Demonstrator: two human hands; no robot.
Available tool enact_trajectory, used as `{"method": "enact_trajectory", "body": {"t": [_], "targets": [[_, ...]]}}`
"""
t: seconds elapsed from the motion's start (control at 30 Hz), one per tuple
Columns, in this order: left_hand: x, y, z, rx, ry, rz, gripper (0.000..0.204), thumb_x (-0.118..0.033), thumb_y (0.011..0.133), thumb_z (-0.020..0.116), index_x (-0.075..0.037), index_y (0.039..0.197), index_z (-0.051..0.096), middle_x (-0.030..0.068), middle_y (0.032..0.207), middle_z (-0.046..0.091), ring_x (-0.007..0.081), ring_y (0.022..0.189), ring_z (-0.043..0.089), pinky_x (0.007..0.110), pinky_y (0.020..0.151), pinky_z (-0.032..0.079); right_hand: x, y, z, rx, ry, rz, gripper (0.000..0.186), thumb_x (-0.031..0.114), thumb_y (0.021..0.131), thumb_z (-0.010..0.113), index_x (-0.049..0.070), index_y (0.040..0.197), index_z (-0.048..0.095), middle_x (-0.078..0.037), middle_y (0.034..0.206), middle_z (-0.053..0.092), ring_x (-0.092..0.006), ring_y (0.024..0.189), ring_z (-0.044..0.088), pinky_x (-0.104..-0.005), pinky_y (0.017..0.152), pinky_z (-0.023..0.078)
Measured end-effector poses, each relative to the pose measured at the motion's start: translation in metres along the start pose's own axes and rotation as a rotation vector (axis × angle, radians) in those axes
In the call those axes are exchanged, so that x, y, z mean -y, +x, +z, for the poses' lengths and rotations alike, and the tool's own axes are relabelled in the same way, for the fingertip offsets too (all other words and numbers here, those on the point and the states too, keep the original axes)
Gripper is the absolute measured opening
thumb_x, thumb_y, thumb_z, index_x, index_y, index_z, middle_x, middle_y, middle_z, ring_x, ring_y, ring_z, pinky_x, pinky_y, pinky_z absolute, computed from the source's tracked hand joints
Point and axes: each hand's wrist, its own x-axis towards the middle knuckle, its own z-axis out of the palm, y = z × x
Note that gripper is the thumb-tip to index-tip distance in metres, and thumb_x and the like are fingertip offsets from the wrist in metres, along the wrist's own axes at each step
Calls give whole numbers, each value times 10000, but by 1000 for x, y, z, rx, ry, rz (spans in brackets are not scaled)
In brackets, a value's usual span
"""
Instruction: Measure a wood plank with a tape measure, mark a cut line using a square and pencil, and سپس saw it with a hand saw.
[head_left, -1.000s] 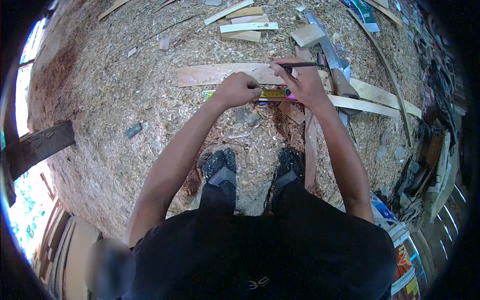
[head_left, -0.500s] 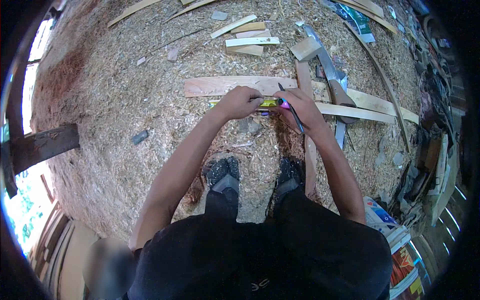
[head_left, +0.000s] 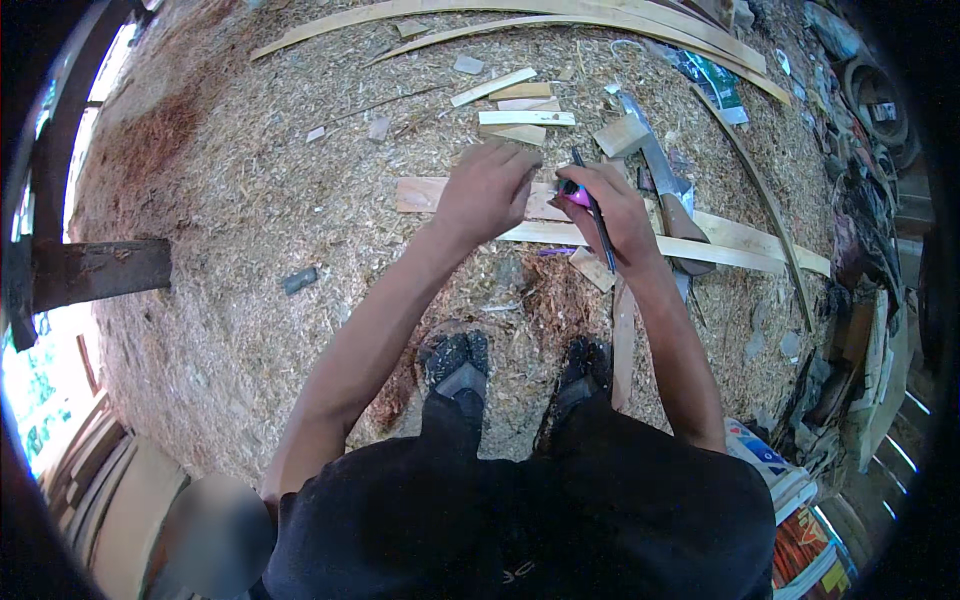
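My right hand (head_left: pixel 622 215) is closed around a small pink and black tape measure (head_left: pixel 577 195), with a slim black pen (head_left: pixel 597 222) held across the fingers. To its left, my left hand (head_left: pixel 487 190) is raised with its fingers curled in; whatever they hold, if anything, is hidden. Beneath both hands lies a flat wooden board (head_left: pixel 420 195). A pale narrow strip (head_left: pixel 540 232) runs just nearer to me, toward the right. Beside my right wrist sits a short wood offcut (head_left: pixel 593 268), above an upright-lying board (head_left: pixel 623 345).
Wood shavings cover the ground. Right of my hands lie a long-bladed tool with a brown handle (head_left: pixel 686 222) and a wood block (head_left: pixel 621 136). Several short strips (head_left: pixel 527 118) lie beyond, and long curved strips (head_left: pixel 500 22) at the back. A dark beam (head_left: pixel 105 272) juts in at left.
Both hands have moved farther from me and up. The yellow tape blade that stretched between them no longer shows. The strip and offcut beneath are now more exposed.
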Motion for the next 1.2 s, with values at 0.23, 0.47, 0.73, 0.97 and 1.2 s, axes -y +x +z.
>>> {"method": "enact_trajectory", "body": {"t": [0.23, 0.47, 0.73, 0.97, 1.2], "targets": [[16, -27, 37, 0, -141, -127, 237, -125, 889, 676, -30, 1105, 656, 179, 1016, 681, 375, 1011, 642, 474, 907, 495, -11, -28, -8, -24, 23, 172, 360, 77, 835, 788, 54, 1176, 674, -167, 1062, 660, -346, 936, 664, -399, 806, 539], [27, -58, 53, 227, -109, -87, 273, -218, 864, 725, -45, 1068, 675, 171, 1025, 685, 383, 988, 638, 471, 894, 496, -64, -93, -52, -249, -243, 276, 303, 57, 861, 745, 23, 1153, 674, -191, 1057, 680, -363, 948, 664, -410, 838, 529], [25, -63, 61, 281, -103, -136, 263, -249, 857, 721, -78, 1055, 696, 120, 1050, 679, 331, 1070, 614, 485, 943, 452, -84, -145, -71, -415, -353, 542, 293, 111, 908, 716, -21, 1164, 664, -218, 1096, 677, -363, 1023, 660, -423, 904, 515], [24, -58, 61, 268, -125, -135, 215, -207, 844, 728, -75, 1012, 709, 118, 997, 683, 341, 981, 641, 476, 882, 485, -85, -142, -65, -373, -407, 488, 302, 105, 902, 719, -16, 1174, 669, -232, 1103, 672, -394, 1044, 641, -443, 927, 500], [34, -50, 37, 389, -266, -393, 241, -212, 824, 718, -40, 991, 688, 158, 961, 680, 359, 878, 662, 437, 776, 534, -83, -155, -84, -679, -308, 573, 244, 85, 979, 640, -36, 1191, 650, -175, 1137, 682, -262, 1045, 658, -374, 934, 508]]}}
